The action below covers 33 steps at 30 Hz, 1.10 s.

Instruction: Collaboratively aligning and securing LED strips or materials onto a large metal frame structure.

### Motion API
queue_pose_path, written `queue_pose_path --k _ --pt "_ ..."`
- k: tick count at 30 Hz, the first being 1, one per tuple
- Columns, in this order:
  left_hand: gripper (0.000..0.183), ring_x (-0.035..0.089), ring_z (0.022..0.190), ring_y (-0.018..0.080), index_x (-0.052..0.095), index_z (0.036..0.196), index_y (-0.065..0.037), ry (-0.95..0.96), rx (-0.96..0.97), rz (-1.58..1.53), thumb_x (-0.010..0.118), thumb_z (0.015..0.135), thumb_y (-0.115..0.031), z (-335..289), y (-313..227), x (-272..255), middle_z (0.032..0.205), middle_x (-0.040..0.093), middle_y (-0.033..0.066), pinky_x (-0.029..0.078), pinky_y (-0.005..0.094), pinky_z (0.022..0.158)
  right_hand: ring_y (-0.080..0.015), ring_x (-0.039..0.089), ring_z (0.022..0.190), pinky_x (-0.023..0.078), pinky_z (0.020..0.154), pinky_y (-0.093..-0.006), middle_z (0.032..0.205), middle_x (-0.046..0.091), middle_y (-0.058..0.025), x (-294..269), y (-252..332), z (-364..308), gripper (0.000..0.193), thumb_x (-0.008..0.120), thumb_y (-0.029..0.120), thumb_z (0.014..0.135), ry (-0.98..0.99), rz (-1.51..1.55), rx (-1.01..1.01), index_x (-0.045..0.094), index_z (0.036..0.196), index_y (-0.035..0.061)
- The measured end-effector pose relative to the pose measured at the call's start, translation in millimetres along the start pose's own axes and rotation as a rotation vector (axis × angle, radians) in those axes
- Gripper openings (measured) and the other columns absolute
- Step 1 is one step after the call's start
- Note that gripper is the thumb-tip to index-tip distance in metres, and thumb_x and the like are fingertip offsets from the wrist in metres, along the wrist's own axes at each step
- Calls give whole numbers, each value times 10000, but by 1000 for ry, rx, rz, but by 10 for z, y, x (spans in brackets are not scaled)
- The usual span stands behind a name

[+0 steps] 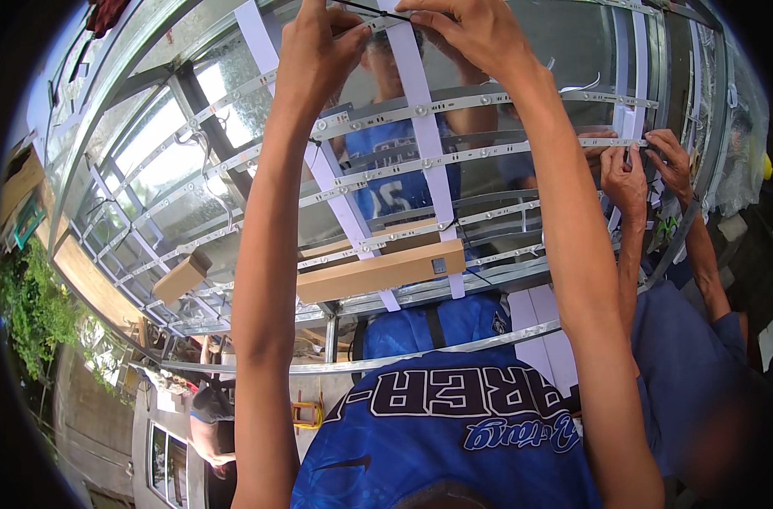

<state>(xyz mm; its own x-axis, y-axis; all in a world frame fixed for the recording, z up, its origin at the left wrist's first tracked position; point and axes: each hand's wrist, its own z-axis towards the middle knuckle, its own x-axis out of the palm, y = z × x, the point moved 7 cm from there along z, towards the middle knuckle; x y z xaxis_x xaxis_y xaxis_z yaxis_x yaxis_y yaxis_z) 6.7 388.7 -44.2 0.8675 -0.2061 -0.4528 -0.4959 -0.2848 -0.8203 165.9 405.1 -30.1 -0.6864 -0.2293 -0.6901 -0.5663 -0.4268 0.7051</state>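
Both my arms reach up to the far edge of the view. My left hand [317,47] is closed, its thumb and fingers pinching an LED strip [378,25] where it crosses a white upright slat [407,68]; its upper fingers are cut off by the edge. My right hand [484,38] is closed on one end of a thin black cable tie [385,13], which runs across the slat at that strip. Below my hands, several more LED strips [479,153] cross the slats, with black ties at some crossings. A shiny reflective panel [522,51] lies behind them.
On the right, a co-worker's hands [628,182] grip the end of one LED strip. A long cardboard box [378,271] rests across the lower slats, and a smaller box [181,278] sits to the left. A metal frame [488,339] curves along the near side. Another person [212,416] is lower left.
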Motion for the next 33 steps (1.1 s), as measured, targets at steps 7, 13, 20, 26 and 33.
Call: queue_pose_path --k 7,13,20,26,33 --pt "383 638 855 246 602 1080 -32 -175 232 95 716 715 -25 -17 -271 -46 907 657 142 510 353 739 -305 625 775 479 715 -404 794 658 -98 -27 89 -23 121 683 148 766 -27 -46 -10 722 854 74" --pt "165 580 901 279 708 821 -87 -195 645 587 743 661 -112 -53 -507 4 911 645 69 448 394 815 -291 619 787 469 745 -402 824 656 -70 42 175 -14 122 696 153 752 -110 -117 5 716 850 85" --pt "100 575 836 254 713 770 -121 7 631 607 706 683 -169 65 -473 55 747 636 26 439 390 741 -300 623 782 483 730 -391 827 664 -73 31 202 -41 118 693 157 753 -164 -127 44 699 836 72" --pt "114 572 848 247 725 795 -127 4 649 596 708 686 -154 61 -478 68 778 643 23 437 389 754 -330 627 788 486 723 -399 842 678 -115 -20 117 -88 111 674 118 761 -131 -83 2 677 848 49" --pt "128 551 941 251 737 825 -128 -76 612 681 717 698 -140 4 -469 92 946 649 42 424 398 814 -325 639 821 487 744 -397 848 678 -132 123 18 -128 116 658 82 758 -87 -128 57 679 863 39"
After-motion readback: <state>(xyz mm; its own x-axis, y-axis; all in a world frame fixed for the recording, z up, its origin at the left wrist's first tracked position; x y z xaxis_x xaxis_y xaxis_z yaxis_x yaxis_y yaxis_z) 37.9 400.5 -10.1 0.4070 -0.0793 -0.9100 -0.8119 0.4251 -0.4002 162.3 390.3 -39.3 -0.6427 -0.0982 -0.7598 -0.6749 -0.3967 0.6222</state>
